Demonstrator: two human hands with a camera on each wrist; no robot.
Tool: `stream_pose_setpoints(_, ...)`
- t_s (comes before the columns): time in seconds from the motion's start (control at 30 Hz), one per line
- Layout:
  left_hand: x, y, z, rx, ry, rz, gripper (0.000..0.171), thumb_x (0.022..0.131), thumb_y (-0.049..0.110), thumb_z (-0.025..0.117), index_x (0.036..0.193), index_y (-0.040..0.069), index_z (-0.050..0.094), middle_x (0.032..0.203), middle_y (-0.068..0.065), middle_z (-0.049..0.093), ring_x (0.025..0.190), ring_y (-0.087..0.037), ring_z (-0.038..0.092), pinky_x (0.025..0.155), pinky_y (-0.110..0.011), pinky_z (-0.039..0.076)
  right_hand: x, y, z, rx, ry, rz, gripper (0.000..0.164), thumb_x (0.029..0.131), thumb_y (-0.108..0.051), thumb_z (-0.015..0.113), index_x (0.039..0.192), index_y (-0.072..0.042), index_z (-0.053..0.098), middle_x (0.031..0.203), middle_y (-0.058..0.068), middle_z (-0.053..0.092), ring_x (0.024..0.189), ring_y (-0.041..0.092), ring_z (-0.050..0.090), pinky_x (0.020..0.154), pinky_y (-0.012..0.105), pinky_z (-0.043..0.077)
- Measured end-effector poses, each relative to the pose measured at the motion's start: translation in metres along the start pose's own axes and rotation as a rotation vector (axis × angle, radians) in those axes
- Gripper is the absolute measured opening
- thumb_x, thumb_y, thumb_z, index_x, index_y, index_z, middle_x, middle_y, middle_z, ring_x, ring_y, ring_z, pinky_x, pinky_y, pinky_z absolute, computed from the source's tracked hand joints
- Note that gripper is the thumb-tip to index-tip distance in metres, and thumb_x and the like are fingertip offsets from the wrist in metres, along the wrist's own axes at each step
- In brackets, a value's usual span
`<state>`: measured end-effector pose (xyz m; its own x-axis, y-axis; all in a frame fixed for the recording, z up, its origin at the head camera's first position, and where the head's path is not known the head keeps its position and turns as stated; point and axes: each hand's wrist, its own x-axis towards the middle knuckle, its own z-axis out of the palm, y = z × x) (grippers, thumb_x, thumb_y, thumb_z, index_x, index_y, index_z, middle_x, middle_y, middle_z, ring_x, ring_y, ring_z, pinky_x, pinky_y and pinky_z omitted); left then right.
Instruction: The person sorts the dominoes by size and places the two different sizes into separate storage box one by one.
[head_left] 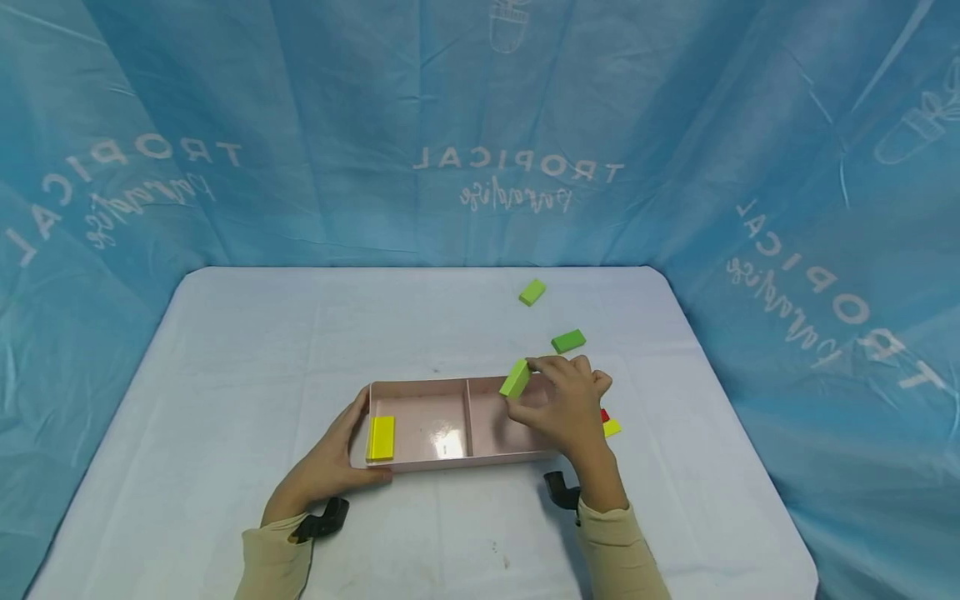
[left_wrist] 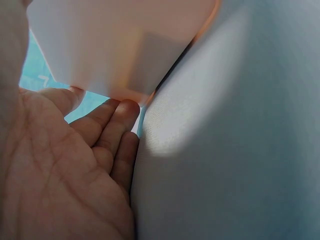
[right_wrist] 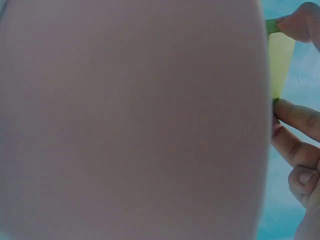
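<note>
A pale pink divided box (head_left: 431, 464) lies near the middle of the table. My left hand (head_left: 330, 467) holds its left end, thumb along the near side and fingers at the far left corner. In the left wrist view those fingertips (left_wrist: 127, 110) touch the outer wall. Between thumb and fingertips my right hand (head_left: 562, 408) pinches a light green block (head_left: 515, 379), tilted over the right compartment. The right wrist view shows this block (right_wrist: 281, 65) past the box wall. Yellow blocks (head_left: 382, 438) sit against the left wall of the left compartment.
Behind the box lie a green block (head_left: 568, 341) and, farther back, a light green block (head_left: 532, 292). A red block (head_left: 604, 415) and a yellow block (head_left: 612, 427) show partly behind the right wrist. Blue printed curtains (head_left: 480, 217) surround the white table (head_left: 247, 350).
</note>
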<state>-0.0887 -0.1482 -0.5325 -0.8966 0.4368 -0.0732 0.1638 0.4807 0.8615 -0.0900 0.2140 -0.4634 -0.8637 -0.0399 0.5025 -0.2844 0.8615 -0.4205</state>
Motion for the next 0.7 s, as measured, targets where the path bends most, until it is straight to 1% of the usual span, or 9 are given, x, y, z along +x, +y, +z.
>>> stream_pose_setpoints(0.23, -0.001, -0.001, -0.001, -0.004, -0.002, -0.002, 0.136, 0.067, 0.038, 0.095, 0.164, 0.021, 0.0, 0.168, -0.013, 0.015, 0.154, -0.039, 0.014, 0.12, -0.065, 0.018, 0.001, -0.022, 0.013, 0.008, -0.065, -0.077, 0.059, 0.062, -0.047, 0.088, 0.111, -0.015, 0.077, 0.104, -0.003, 0.072, 0.088, 0.019, 0.046, 0.077, 0.05, 0.022)
stream_pose_setpoints(0.33, 0.0, -0.001, -0.001, -0.002, -0.002, 0.004, 0.136, 0.067, 0.038, 0.095, 0.164, 0.021, 0.0, 0.168, -0.013, 0.015, 0.154, -0.04, 0.014, 0.12, -0.065, 0.018, 0.001, -0.031, 0.017, -0.004, -0.095, -0.102, 0.06, 0.064, -0.049, 0.087, 0.113, -0.015, 0.077, 0.105, -0.004, 0.071, 0.088, 0.018, 0.046, 0.078, 0.05, 0.022)
stream_pose_setpoints(0.43, 0.001, -0.001, 0.0, -0.007, 0.0, 0.01, 0.136, 0.067, 0.038, 0.095, 0.164, 0.022, 0.0, 0.168, -0.013, 0.015, 0.154, -0.04, 0.014, 0.12, -0.065, 0.017, 0.002, -0.04, 0.02, -0.048, -0.125, -0.117, 0.059, 0.066, -0.054, 0.083, 0.114, -0.02, 0.077, 0.106, -0.008, 0.07, 0.089, 0.015, 0.047, 0.077, 0.047, 0.026)
stream_pose_setpoints(0.5, 0.001, -0.001, 0.0, -0.009, 0.003, 0.012, 0.136, 0.066, 0.037, 0.095, 0.164, 0.024, 0.0, 0.168, -0.013, 0.015, 0.154, -0.04, 0.014, 0.12, -0.065, 0.017, 0.002, -0.046, 0.024, -0.051, -0.146, -0.134, 0.059, 0.066, -0.056, 0.083, 0.114, -0.021, 0.077, 0.106, -0.009, 0.069, 0.089, 0.014, 0.047, 0.08, 0.048, 0.028)
stream_pose_setpoints(0.57, 0.001, -0.001, 0.0, -0.013, 0.006, 0.015, 0.136, 0.066, 0.036, 0.095, 0.164, 0.024, 0.001, 0.168, -0.013, 0.015, 0.154, -0.04, 0.014, 0.12, -0.065, 0.017, 0.003, -0.05, 0.029, -0.04, -0.173, -0.155, 0.059, 0.066, -0.057, 0.082, 0.114, -0.022, 0.077, 0.106, -0.01, 0.069, 0.09, 0.013, 0.047, 0.082, 0.05, 0.029)
stream_pose_setpoints(0.63, 0.0, -0.002, 0.0, -0.017, 0.01, 0.015, 0.136, 0.066, 0.036, 0.095, 0.164, 0.023, 0.001, 0.168, -0.013, 0.015, 0.154, -0.04, 0.015, 0.12, -0.065, 0.018, 0.003, -0.054, 0.035, -0.005, -0.198, -0.186, 0.06, 0.066, -0.055, 0.083, 0.114, -0.02, 0.077, 0.107, -0.008, 0.07, 0.09, 0.013, 0.047, 0.085, 0.052, 0.029)
stream_pose_setpoints(0.7, 0.0, -0.003, 0.002, -0.015, 0.011, 0.018, 0.136, 0.067, 0.037, 0.095, 0.164, 0.021, 0.001, 0.168, -0.015, 0.015, 0.153, -0.041, 0.015, 0.119, -0.066, 0.018, 0.004, -0.056, 0.04, 0.016, -0.218, -0.213, 0.06, 0.066, -0.054, 0.084, 0.115, -0.019, 0.077, 0.106, -0.006, 0.07, 0.09, 0.014, 0.047, 0.084, 0.051, 0.028)
